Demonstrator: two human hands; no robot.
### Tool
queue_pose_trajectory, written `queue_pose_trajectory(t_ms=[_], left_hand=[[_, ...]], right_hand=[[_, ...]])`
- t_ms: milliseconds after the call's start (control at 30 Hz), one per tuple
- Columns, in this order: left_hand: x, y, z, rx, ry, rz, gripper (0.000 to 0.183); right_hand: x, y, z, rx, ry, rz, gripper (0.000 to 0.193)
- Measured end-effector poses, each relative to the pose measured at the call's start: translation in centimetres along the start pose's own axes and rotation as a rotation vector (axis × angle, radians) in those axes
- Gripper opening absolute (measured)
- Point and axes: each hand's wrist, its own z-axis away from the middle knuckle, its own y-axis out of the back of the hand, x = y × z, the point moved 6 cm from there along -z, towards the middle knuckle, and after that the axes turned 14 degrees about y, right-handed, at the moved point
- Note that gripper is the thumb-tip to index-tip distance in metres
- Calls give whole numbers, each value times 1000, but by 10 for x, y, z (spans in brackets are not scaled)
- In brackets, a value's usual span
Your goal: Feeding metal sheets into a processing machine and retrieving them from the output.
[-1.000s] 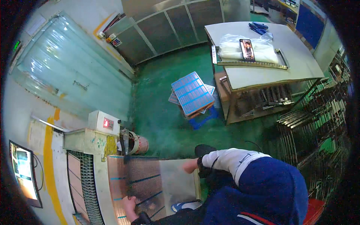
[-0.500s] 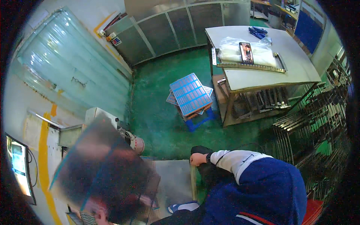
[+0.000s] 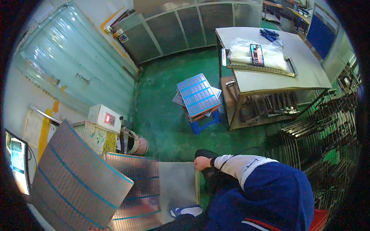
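A large copper-coloured sheet (image 3: 79, 173) with blue stripes stands tilted and bowed at the lower left. My left hand (image 3: 101, 229) shows only as fingertips at the bottom border, closed on the sheet's lower edge; the rest is cut off. Beside it, a second copper-coloured striped sheet (image 3: 135, 171) lies flat on the grey worktop (image 3: 178, 181), partly covered by the raised one. My right hand (image 3: 202, 163), with a dark band at the wrist, is closed at the worktop's far right corner, fingers curled against the edge.
A white control box (image 3: 106, 117) and a bucket (image 3: 138, 145) stand beyond the worktop. Stacked blue-striped panels (image 3: 198, 94) rest on a blue stool (image 3: 206, 124). A white table (image 3: 277, 82) holds a phone (image 3: 256, 55). Metal racks (image 3: 320, 123) crowd the right. A screen (image 3: 16, 161) is far left.
The raised sheet has swung left and turned, uncovering the control box and the flat sheet on the worktop. My left hand has dropped toward the bottom border; my right hand stays put.
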Motion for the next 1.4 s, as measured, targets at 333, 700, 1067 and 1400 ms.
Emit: queue_pose_trajectory(t_ms=[333, 700, 1067, 1400], left_hand=[[-20, 10, 0, 23, -12, -738, 66], [-97, 56, -44, -14, 169, -531, 43], [-45, 11, -5, 183, 140, -613, 14], [-74, 6, -22, 194, 165, -631, 17]], right_hand=[[-3, 4, -2, 141, 67, 78, 18], [1, -1, -4, -18, 80, 300, 23], [9, -7, -6, 23, -122, -217, 20], [31, -12, -14, 34, -34, -318, 19]])
